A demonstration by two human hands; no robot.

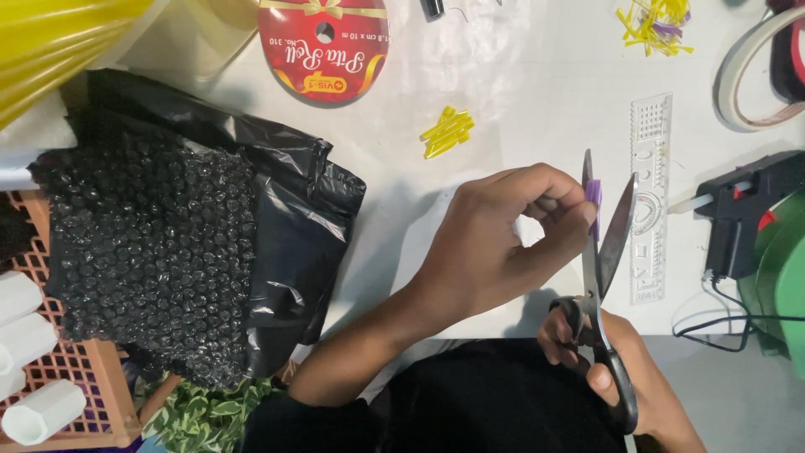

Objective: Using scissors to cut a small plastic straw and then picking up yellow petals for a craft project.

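We've got our left hand (495, 243) pinching one small purple strip (594, 197) between thumb and fingertips, at about 2 o'clock from the wrist. Our right hand (616, 369), down at 5 o'clock, has its fingers closed through the handles of one pair of scissors (605, 252), whose two blades gape around the strip. One glue gun (742, 214) sits at 3 o'clock, one clear ruler (650, 201) just beside the blades.

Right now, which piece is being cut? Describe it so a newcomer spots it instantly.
Start at the white table, then find the scissors held by the right hand. Between the open blades, the left hand pinches a small purple strip; nearby scraps are yellow.
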